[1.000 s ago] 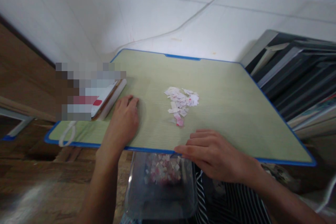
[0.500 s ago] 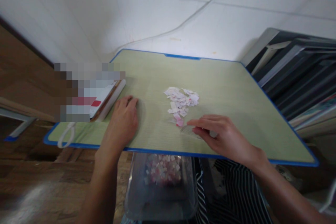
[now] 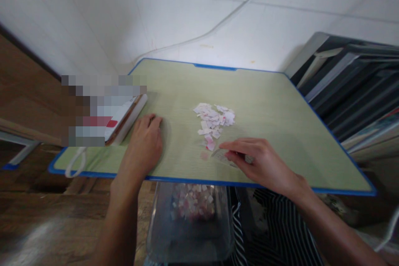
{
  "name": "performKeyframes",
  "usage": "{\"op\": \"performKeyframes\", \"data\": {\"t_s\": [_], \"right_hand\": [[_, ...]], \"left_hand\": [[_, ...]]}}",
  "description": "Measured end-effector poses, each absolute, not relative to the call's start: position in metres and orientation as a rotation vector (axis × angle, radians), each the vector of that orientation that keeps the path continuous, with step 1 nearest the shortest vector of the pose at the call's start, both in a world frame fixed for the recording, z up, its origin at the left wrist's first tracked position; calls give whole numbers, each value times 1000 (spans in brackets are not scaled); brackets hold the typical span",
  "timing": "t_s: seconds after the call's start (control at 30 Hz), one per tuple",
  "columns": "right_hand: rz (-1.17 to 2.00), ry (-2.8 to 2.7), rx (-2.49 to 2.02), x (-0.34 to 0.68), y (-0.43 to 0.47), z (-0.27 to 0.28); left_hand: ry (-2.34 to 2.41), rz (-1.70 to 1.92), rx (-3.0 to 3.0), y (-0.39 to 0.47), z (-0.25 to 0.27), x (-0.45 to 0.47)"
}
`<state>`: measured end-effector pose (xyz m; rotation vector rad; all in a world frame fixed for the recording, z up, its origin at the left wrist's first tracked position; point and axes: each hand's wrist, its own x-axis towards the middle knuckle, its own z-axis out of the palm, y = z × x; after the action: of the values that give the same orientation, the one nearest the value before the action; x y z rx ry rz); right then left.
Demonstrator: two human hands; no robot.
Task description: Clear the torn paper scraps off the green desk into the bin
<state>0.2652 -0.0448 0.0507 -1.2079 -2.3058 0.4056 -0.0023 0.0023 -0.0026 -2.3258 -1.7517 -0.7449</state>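
After the right hand (image 3: 258, 158) left the table edge (image 3: 183, 180), it pinched a translucent piece (image 3: 220, 157) | pinkish scrap (image 3: 204, 156) newly showed beside it | scrap pile (image 3: 212, 118) lay unmoved mid-table | left hand (image 3: 146, 139) rested loose

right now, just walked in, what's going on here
Someone's right hand holds a thin see-through piece at the table, close to a pile of paper scraps. The left hand rests on the table, left of the pile, holding nothing visible. Below the near edge, a clear tub holds more scraps.
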Motion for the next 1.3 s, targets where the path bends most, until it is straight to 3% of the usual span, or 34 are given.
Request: {"op": "performKeyframes", "data": {"t_s": [0.2, 0.73, 1.3], "right_hand": [[267, -2213, -1278, 266, -39, 49], [262, -2728, -1019, 266, -36, 77], [267, -2712, -1072, 280, -50, 75]], "left_hand": [[-1744, -739, -2340, 2, -2, -2], [-1752, -745, -2354, 2, -2, -2], [-1720, -681, -2334, 2, -2, -2]]}}
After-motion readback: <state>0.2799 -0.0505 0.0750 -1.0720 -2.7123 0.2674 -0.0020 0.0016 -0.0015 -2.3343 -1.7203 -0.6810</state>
